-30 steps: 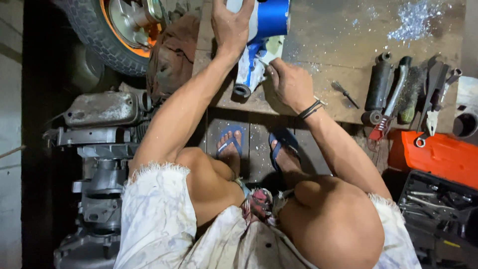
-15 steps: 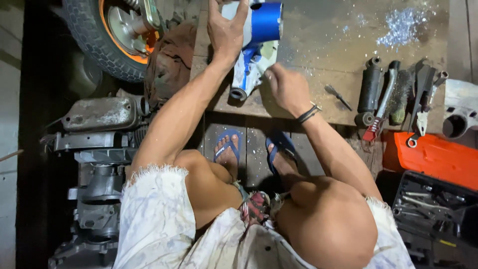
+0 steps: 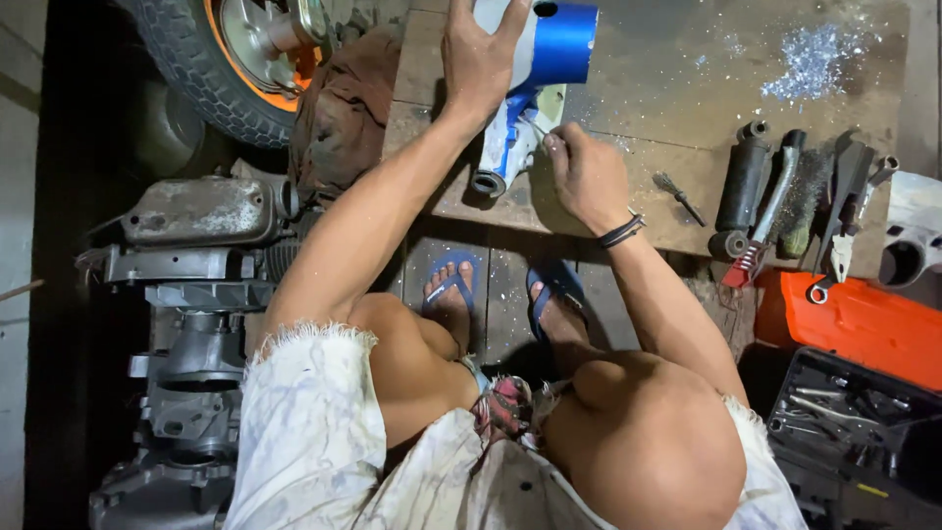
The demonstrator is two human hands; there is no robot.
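Head view, nearest zone: the person squats with knees bent, wearing pale frayed shorts (image 3: pixel 294 432), both feet in blue sandals (image 3: pixel 451 285) on a dark plank floor. To the person's left stands a grey engine block (image 3: pixel 186 294). To the right lie an orange toolbox lid (image 3: pixel 854 319) and an opened black tool case (image 3: pixel 854 422).

Middle zone: a low wooden worktop (image 3: pixel 667 88) begins just beyond the feet. The right hand (image 3: pixel 589 177), with a dark band at the wrist, is clenched around a thin tool whose tip meets the lower, white-and-blue portion of the blue painted part (image 3: pixel 549 49). The tool is too small to identify. Along the right of the worktop lie a small wire brush (image 3: pixel 679 194), a black cylinder (image 3: pixel 738 186), a red-handled tool (image 3: pixel 760 221) and pliers (image 3: pixel 849 221), well apart from the hands.

Far zone: the left hand (image 3: pixel 481 59) is spread flat over the top of the blue painted part, pressing it down against the worktop at its far left area. A brown rag (image 3: pixel 339 113) lies just beside it, and a tyre with an orange rim (image 3: pixel 221 59) stands beyond the rag. Metal filings (image 3: pixel 814 59) are scattered at the far right of the worktop.

Step in hand, as judged: fine scraping or picking work at the lower end of the part while the other hand steadies it. The next move calls for firm downward pressure from the left hand and short, controlled strokes from the right, with the tool tip kept on the worked spot and off the painted surface.
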